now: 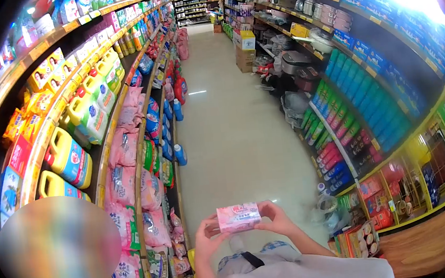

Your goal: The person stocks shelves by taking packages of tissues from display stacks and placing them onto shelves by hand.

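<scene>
A pink-and-white soap pack [239, 217], shaped like a small brick, is held level in front of my body. My left hand [210, 231] closes round its left end with the thumb along the lower edge. Gripping the opposite end is my right hand [274, 219], its fingers partly behind the pack. The pack's broad printed side faces up toward me; the lettering is too small to read. Both hands are over the aisle floor, apart from the shelves.
Left shelves carry yellow detergent jugs [69, 158], pink bags [124, 183] and blue bottles [180, 155]. On the right stand spray cans [331, 116], rice cookers [296, 61] and blue boxes [371, 54]. Cartons [245, 49] sit on the pale aisle floor [226, 123]. A blurred patch covers the lower left.
</scene>
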Demonstrator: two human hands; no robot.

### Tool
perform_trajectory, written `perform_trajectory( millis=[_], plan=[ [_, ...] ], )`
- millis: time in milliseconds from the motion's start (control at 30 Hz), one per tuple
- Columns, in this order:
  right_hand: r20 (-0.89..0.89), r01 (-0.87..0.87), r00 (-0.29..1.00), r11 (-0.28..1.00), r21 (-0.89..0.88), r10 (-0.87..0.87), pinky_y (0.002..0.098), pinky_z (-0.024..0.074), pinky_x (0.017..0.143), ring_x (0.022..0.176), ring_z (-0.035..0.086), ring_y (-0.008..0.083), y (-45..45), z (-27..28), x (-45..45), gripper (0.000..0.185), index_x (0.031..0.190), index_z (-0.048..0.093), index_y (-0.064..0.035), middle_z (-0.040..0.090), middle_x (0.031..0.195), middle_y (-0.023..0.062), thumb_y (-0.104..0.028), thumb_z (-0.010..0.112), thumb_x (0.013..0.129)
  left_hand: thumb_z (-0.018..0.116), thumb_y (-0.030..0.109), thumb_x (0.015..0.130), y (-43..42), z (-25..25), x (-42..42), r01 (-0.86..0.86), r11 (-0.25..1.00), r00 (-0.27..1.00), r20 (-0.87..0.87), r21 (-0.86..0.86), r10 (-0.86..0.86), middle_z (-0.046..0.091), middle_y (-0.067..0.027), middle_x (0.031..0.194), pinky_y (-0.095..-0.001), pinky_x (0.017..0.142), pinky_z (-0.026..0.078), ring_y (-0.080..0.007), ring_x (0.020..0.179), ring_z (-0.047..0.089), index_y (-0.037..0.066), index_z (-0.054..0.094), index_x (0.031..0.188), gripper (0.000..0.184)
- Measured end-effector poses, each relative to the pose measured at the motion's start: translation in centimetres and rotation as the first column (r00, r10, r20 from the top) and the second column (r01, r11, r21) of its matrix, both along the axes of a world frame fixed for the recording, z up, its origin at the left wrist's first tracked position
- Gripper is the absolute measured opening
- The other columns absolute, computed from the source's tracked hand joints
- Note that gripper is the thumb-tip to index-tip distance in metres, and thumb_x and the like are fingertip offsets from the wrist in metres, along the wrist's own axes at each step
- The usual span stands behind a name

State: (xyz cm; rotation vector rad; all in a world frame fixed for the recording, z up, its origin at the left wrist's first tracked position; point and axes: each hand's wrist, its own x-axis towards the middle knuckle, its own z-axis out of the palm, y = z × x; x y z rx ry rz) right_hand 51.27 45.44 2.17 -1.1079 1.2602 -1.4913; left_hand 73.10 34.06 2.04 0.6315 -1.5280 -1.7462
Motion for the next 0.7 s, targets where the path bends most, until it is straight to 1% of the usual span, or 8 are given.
perform_trajectory(
  millis=[67,133,167,267,467,533,600,700],
  plan=[
    [0.003,0.013,1.0,1.0,0.007,-0.013,0.0305,0.0462,0.08,0.088,0.056,0.0133,-1.9,-0.2,-0.3,0.041,0.097,0.048,-0.0086,0.054,0.113,0.0053,-0.002,0.077,0.069,0.075,-0.005,0.068,-2.1,-0.7,-0.7,-0.002,1.0,1.0,0.002,-0.014,0.002,0.046,-0.0182,0.128,-0.0351,0.082,0.053,-0.0244,0.101,0.059,0.004,0.048,0.102,0.044],
    [0.018,0.032,0.999,0.999,-0.012,-0.032,0.0305,0.0462,0.08,0.088,0.056,0.0134,-4.1,-0.4,-0.8,0.041,0.097,0.048,-0.0087,0.054,0.114,0.0056,-0.002,0.077,0.069,0.076,-0.004,0.067,-4.4,-1.5,-1.1,0.018,0.997,0.999,-0.04,0.07,-0.015,0.046,-0.0186,0.128,-0.0352,0.082,0.053,-0.0248,0.102,0.059,0.004,0.049,0.101,0.044],
    [0.046,0.046,0.998,0.999,-0.011,-0.045,0.0304,0.0461,0.08,0.088,0.056,0.0131,-4.9,-0.7,-1.1,0.041,0.097,0.048,-0.0087,0.054,0.113,0.0055,-0.002,0.077,0.069,0.076,-0.004,0.067,-5.2,-1.3,-1.5,0.01,0.998,1.0,0.014,0.06,-0.01,0.046,-0.0188,0.128,-0.0348,0.082,0.053,-0.025,0.102,0.059,0.004,0.049,0.102,0.045],
    [0.105,0.052,0.993,0.999,0.003,-0.052,0.0302,0.0458,0.08,0.085,0.055,0.0121,-7.4,-1.7,-2.1,0.04,0.096,0.048,-0.0087,0.055,0.109,0.0045,-0.004,0.078,0.069,0.076,-0.003,0.068,-7.8,-1.7,-2.5,0.04,0.994,0.999,0.025,0.099,-0.042,0.046,-0.0185,0.128,-0.0341,0.082,0.053,-0.025,0.103,0.059,0.004,0.049,0.103,0.045],
    [0.092,0.05,0.994,0.997,0.063,-0.055,0.0286,0.0455,0.078,0.083,0.054,0.0105,-14.0,-3.0,-6.9,0.041,0.096,0.049,-0.0083,0.056,0.105,0.0038,-0.007,0.079,0.068,0.075,-0.003,0.068,-14.5,-2.8,-7.1,0.018,0.994,0.999,0.048,0.107,-0.023,0.048,-0.0176,0.126,-0.0336,0.081,0.053,-0.024,0.101,0.059,0.003,0.049,0.104,0.045],
    [0.016,0.083,0.996,0.993,0.079,-0.085,0.0278,0.0455,0.077,0.081,0.054,0.0102,-16.3,-3.5,-8.8,0.041,0.096,0.049,-0.0077,0.057,0.104,0.0037,-0.007,0.079,0.068,0.075,-0.003,0.069,-17.1,-2.8,-9.2,0.027,0.992,0.998,0.061,0.123,-0.035,0.048,-0.0174,0.126,-0.0337,0.081,0.053,-0.0237,0.101,0.059,0.003,0.048,0.104,0.045],
    [0.026,0.099,0.995,0.993,0.063,-0.101,0.0278,0.0457,0.077,0.08,0.054,0.0105,-18.6,-4.1,-10.7,0.041,0.096,0.049,-0.0074,0.057,0.104,0.0037,-0.008,0.08,0.068,0.075,-0.002,0.069,-19.8,-2.2,-11.6,0.028,0.996,0.992,0.121,0.089,-0.039,0.048,-0.0178,0.127,-0.0339,0.08,0.053,-0.0243,0.102,0.059,0.003,0.048,0.104,0.044],
    [0.016,0.114,0.993,0.993,0.031,-0.114,0.0279,0.0461,0.078,0.081,0.056,0.011,-23.2,-3.2,-14.7,0.042,0.096,0.05,-0.0069,0.057,0.104,0.0039,-0.008,0.08,0.067,0.075,-0.001,0.07,-24.4,-1.0,-15.4,0.055,0.997,0.987,0.147,0.051,-0.062,0.047,-0.0186,0.128,-0.0339,0.08,0.053,-0.025,0.102,0.059,0.003,0.048,0.103,0.043]
  ],
)
